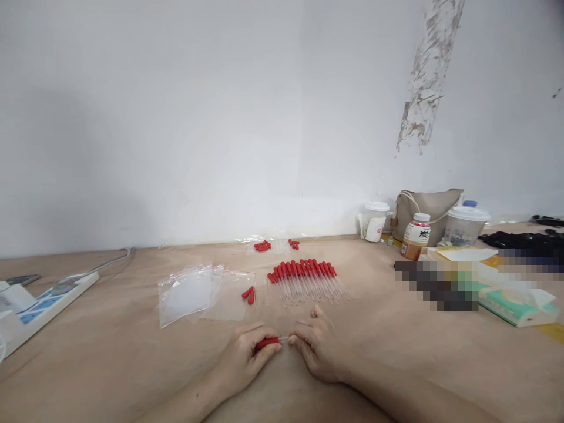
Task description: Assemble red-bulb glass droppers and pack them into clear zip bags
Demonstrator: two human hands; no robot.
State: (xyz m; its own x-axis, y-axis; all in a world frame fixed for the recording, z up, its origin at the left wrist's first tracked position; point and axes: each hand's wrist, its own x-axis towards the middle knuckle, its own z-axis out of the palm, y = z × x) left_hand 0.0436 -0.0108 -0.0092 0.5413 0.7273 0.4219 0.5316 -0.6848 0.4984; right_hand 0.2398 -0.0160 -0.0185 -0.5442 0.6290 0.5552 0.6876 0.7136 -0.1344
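Note:
My left hand is closed around a red rubber bulb, held sideways low over the table. A thin clear dropper tube spans from the bulb's open end to my right hand, whose thumb and forefinger pinch it. How far the tube sits inside the bulb is hidden. Just beyond my hands lies a row of red-topped droppers, side by side with clear tips toward me. Two loose red bulbs rest on a clear plastic bag, beside loose clear tubes.
More clear bags lie at left, beyond them a power strip. Red bulbs lie by the wall. At right stand a lidded cup, a drink bottle, a beige bag and a green-and-white pack.

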